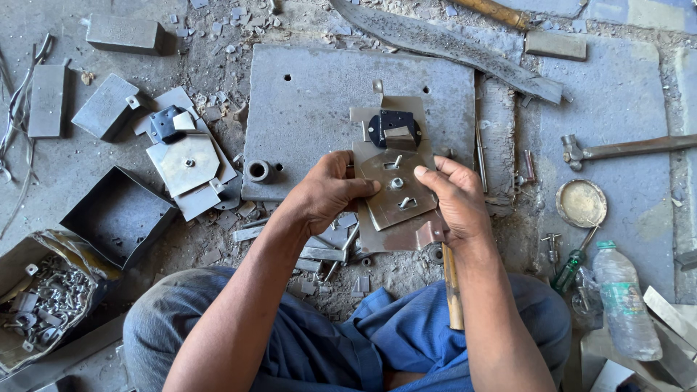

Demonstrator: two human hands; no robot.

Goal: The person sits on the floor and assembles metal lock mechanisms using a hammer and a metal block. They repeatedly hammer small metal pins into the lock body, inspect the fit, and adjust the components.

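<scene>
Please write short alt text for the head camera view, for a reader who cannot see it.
Seen from above, a seated person's left hand and right hand hold a metal plate assembly over a grey slab. A hammer, plastic bottle and box of bolts lie around.

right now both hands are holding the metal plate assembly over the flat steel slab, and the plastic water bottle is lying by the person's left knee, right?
Not quite. The head view shows the left hand and right hand holding the metal plate assembly over the flat steel slab, but the plastic water bottle lies by the right knee, not the left.
</scene>
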